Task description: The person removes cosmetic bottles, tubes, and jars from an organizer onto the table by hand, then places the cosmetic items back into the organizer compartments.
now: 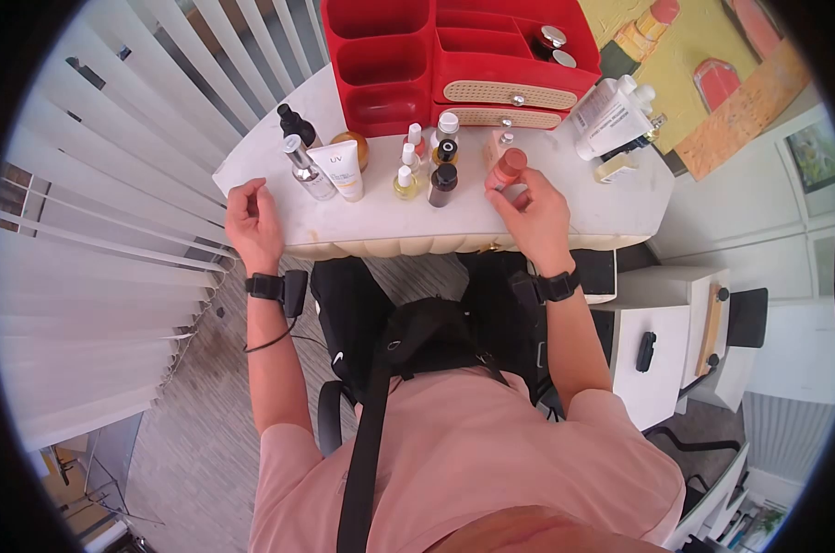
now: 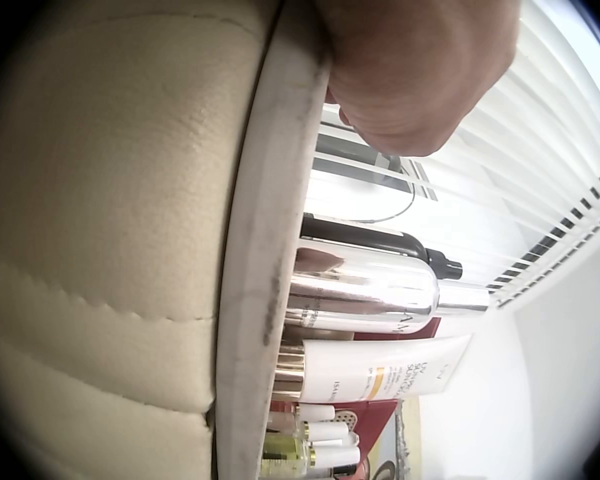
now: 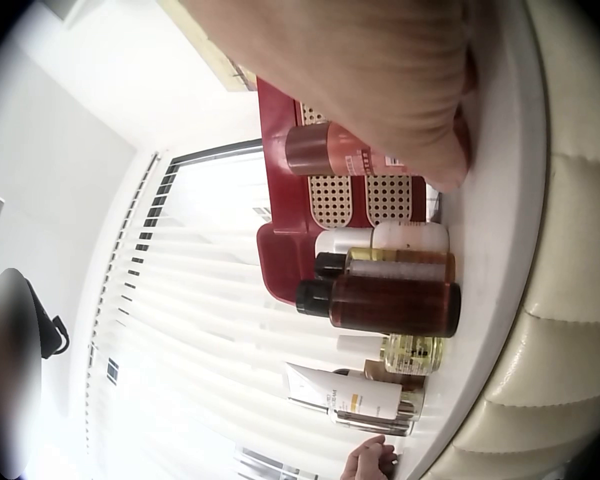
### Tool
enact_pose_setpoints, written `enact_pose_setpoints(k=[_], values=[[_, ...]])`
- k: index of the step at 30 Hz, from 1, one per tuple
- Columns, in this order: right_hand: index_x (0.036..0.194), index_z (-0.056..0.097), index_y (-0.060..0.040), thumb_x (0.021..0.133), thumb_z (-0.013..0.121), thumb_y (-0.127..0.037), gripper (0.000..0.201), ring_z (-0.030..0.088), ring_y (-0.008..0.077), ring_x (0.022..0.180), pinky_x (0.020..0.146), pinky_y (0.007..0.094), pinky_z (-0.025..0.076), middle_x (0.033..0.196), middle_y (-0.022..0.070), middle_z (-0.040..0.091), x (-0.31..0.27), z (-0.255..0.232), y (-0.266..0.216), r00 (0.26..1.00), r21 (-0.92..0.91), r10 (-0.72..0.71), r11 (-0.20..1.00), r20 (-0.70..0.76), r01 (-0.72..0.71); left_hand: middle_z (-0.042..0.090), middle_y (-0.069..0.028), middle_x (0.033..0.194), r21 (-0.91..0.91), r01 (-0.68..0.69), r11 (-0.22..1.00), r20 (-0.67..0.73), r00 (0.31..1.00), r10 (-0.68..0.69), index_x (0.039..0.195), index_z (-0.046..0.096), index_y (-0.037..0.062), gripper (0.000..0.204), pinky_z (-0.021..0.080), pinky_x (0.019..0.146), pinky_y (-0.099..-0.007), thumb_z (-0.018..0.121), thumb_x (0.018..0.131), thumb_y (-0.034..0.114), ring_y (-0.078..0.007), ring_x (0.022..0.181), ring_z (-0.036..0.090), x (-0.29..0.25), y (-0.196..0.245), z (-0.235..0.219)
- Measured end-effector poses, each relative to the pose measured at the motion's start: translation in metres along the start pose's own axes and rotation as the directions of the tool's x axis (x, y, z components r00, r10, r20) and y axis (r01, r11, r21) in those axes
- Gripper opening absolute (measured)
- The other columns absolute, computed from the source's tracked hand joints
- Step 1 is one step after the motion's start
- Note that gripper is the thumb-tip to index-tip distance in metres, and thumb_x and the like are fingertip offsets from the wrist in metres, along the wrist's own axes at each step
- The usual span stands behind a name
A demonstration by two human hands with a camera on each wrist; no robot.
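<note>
My right hand (image 1: 541, 219) holds a pink bottle (image 1: 509, 170) with a reddish-brown cap near the table's front edge, thumb and fingers about its lower part. In the right wrist view the bottle (image 3: 342, 150) stands upright, its base hidden by the hand. Left of it are a dark brown bottle (image 1: 442, 187) with a black cap and several small white-capped bottles (image 1: 405, 184). My left hand (image 1: 254, 224) rests at the table's left front edge, fingers loosely curled, holding nothing. Beside it stand a silver pump bottle (image 1: 311, 173) and a white UV tube (image 1: 343, 172).
A red organizer (image 1: 436, 69) with compartments and two woven-front drawers stands at the back of the white table (image 1: 381, 226). White tubes (image 1: 611, 115) and a small box (image 1: 615, 170) are at the right. Vertical blinds (image 1: 159, 120) hang at the left.
</note>
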State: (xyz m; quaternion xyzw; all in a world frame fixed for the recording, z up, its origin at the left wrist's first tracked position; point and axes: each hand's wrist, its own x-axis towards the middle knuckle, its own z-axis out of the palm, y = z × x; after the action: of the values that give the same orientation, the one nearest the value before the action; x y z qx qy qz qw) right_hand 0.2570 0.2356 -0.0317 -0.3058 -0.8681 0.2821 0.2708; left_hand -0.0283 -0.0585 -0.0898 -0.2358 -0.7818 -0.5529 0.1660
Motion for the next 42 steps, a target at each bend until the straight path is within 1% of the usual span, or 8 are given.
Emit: enact_pose_setpoints(k=[2,4,7,11,16,20,22,42], values=[[0.113,0.072,-0.0064,0.083,0.086,-0.022,0.036,0.068,0.0209,0.065,0.064,0.0372,0.054,0.097,0.0068,0.074,0.000,0.000,0.001,1.000,0.019,0.004,1.000,0.000,-0.004,0.064,0.0027,0.086,0.001,-0.008,1.000,0.002,1.000,0.008,0.110,0.072,0.0028,0.014,0.048,0.072,-0.0246,0.063,0.104,0.012,-0.0055,0.076,0.056,0.000,-0.001,0.000],[0.113,0.072,-0.0062,0.083,0.086,-0.021,0.037,0.067,0.0205,0.065,0.064,0.0367,0.054,0.098,0.0063,0.074,0.000,0.002,0.005,1.000,0.028,-0.013,1.000,-0.009,0.014,0.062,-0.0018,0.089,-0.015,0.034,0.999,0.004,0.999,-0.034,0.107,0.072,0.0012,0.013,0.048,0.072,-0.0261,0.064,0.101,0.009,-0.0085,0.075,0.056,0.000,0.001,0.001],[0.114,0.072,-0.0063,0.082,0.086,-0.020,0.037,0.067,0.0197,0.065,0.064,0.0361,0.054,0.100,0.0058,0.075,-0.001,0.003,0.008,0.999,0.052,-0.032,0.998,-0.010,0.033,0.065,0.0025,0.086,0.009,0.009,1.000,0.007,1.000,-0.009,0.111,0.072,0.0025,0.015,0.048,0.073,-0.0245,0.063,0.104,0.012,-0.0059,0.077,0.057,0.000,-0.002,0.000],[0.116,0.072,-0.0059,0.082,0.086,-0.018,0.038,0.066,0.0187,0.064,0.063,0.0349,0.054,0.101,0.0059,0.075,-0.001,0.001,0.013,0.999,0.108,-0.037,0.993,-0.002,0.037,0.066,0.0020,0.087,0.025,-0.001,1.000,0.009,1.000,0.001,0.110,0.072,0.0023,0.014,0.049,0.073,-0.0246,0.063,0.104,0.012,-0.0060,0.077,0.057,0.000,0.001,-0.001],[0.121,0.070,-0.0037,0.084,0.085,-0.016,0.042,0.067,0.0186,0.067,0.064,0.0335,0.054,0.103,0.0093,0.075,-0.003,-0.001,0.015,0.999,0.193,-0.043,0.980,-0.012,0.045,0.065,0.0019,0.086,0.049,-0.024,0.999,0.003,1.000,0.024,0.110,0.072,0.0022,0.014,0.048,0.073,-0.0245,0.063,0.104,0.012,-0.0057,0.076,0.057,0.001,-0.001,0.000],[0.122,0.070,-0.0029,0.085,0.085,-0.016,0.042,0.068,0.0191,0.068,0.065,0.0333,0.055,0.104,0.0101,0.075,-0.003,-0.001,0.017,0.998,0.174,-0.058,0.983,-0.011,0.059,0.064,0.0022,0.085,0.045,-0.038,0.998,-0.004,0.999,0.038,0.110,0.072,0.0020,0.014,0.048,0.072,-0.0243,0.063,0.104,0.011,-0.0053,0.076,0.056,0.001,0.002,0.001],[0.122,0.070,-0.0027,0.085,0.085,-0.016,0.042,0.068,0.0192,0.069,0.065,0.0333,0.055,0.104,0.0098,0.075,-0.004,-0.001,0.018,0.998,0.176,-0.057,0.983,-0.007,0.057,0.063,-0.0030,0.089,0.033,-0.005,0.999,-0.007,1.000,0.005,0.107,0.072,0.0009,0.013,0.049,0.071,-0.0270,0.063,0.100,0.009,-0.0094,0.073,0.056,0.001,0.003,0.001],[0.120,0.070,-0.0023,0.085,0.085,-0.013,0.039,0.066,0.0155,0.069,0.065,0.0303,0.055,0.102,0.0076,0.074,-0.007,-0.003,0.020,0.998,0.250,-0.061,0.966,-0.016,0.063,0.062,-0.0014,0.087,0.001,-0.005,1.000,-0.004,1.000,0.005,0.106,0.072,0.0008,0.013,0.048,0.070,-0.0259,0.063,0.102,0.009,-0.0080,0.072,0.055,0.000,0.003,0.002]])
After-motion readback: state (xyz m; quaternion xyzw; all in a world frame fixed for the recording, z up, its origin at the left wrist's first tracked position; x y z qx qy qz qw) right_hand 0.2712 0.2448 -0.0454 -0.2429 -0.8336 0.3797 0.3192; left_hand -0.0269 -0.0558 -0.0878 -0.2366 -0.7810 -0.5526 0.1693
